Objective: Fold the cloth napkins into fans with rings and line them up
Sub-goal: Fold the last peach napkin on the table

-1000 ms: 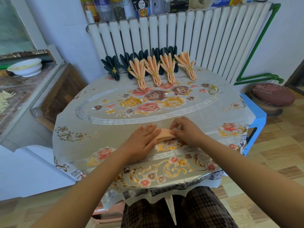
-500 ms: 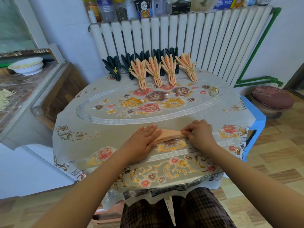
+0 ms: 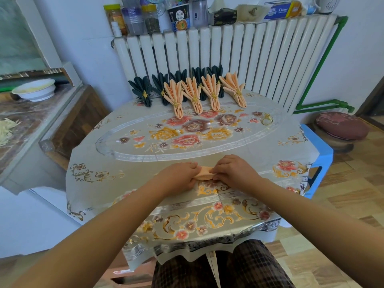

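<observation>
A peach cloth napkin (image 3: pixel 204 173), folded into a narrow pleated bundle, lies on the near part of the flowered tablecloth (image 3: pixel 128 165). My left hand (image 3: pixel 179 177) grips its left end and my right hand (image 3: pixel 234 171) pinches its right end, so only a short middle stretch shows. At the far edge stand several finished peach fans (image 3: pixel 194 94) with gold rings, and behind them several dark green fans (image 3: pixel 143 91). A loose gold ring (image 3: pixel 266 119) lies at the far right of the table.
A white radiator (image 3: pixel 228 55) with jars and boxes on top stands behind the table. A counter with a white bowl (image 3: pixel 34 91) lies to the left. A blue stool (image 3: pixel 321 154) and a round cushioned stool (image 3: pixel 340 126) stand to the right.
My hands have come closer together, bunching the napkin into a shorter, thicker bundle. My left hand, flat on the cloth before, now curls round its end.
</observation>
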{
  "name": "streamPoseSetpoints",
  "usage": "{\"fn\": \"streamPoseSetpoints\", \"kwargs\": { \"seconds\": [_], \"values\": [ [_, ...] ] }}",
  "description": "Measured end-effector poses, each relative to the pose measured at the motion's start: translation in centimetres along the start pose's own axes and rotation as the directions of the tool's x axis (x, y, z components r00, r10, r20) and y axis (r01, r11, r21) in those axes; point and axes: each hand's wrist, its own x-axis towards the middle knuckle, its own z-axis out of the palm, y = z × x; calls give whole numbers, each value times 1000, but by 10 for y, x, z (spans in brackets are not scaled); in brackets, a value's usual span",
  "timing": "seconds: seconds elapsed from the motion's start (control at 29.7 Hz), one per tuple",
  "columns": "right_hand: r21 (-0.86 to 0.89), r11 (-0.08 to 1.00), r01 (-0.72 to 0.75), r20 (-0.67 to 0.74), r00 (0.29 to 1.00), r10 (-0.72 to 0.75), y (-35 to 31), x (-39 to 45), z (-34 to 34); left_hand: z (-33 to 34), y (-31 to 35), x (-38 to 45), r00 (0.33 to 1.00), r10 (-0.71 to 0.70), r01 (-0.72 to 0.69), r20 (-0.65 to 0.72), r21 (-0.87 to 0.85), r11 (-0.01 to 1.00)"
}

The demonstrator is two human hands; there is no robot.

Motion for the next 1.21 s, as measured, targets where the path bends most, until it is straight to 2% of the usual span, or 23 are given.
{"fn": "streamPoseSetpoints", "kwargs": {
  "seconds": [0.1,0.2,0.3,0.44,0.54,0.67,0.77,0.88,1.08,1.21],
  "values": [
    [-24,1000,18,-19,1000,-18,-1,-1,2,-3,-4,3,1000,-3,1,-31,-69,998],
    [-8,999,-32,-51,998,32,0,2,3,-13,-10,10,999,-49,48,-3,-127,991],
    [6,996,-85,-31,996,85,-2,7,0,-20,-7,16,997,-78,79,9,-48,996],
    [16,978,-208,62,976,207,4,16,-4,-20,-2,23,993,12,5,-119,139,990],
    [53,967,-251,88,965,246,9,20,-3,-23,-8,28,986,-30,40,-162,58,998],
    [52,976,-212,33,977,211,15,15,3,-30,-15,41,990,-107,104,-92,-34,994],
    [-6,988,-156,22,987,156,21,9,7,-41,-17,51,996,-92,93,13,-33,995],
    [-3,985,-172,-29,985,172,28,6,10,-49,-15,63,996,-56,55,70,12,998],
    [22,957,-288,-153,945,288,54,1,1,-58,-4,87,1000,9,-9,-3,34,999],
    [19,948,-317,-169,934,316,78,-7,-17,-65,10,107,996,32,-37,-86,-58,998]
  ]
}}
